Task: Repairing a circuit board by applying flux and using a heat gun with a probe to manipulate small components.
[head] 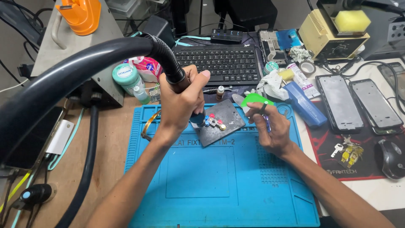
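My left hand [181,101] grips the handle of a hot-air tool [175,76] on a thick black hose [63,80]. Its nozzle points down at a small dark metal fixture plate [228,116] with coloured knobs, lying on a blue work mat [219,185]. My right hand [270,126] rests on the mat just right of the plate and pinches tweezers [265,114]. A green plastic pick [255,99] lies by the fingertips.
A black keyboard [223,63] lies behind the mat. Right of it are two phone frames [358,103], a blue box [306,105], a mouse [390,158], keys [348,152] and a beige soldering station [333,36]. Left stand a green jar [126,76] and a grey unit [71,46].
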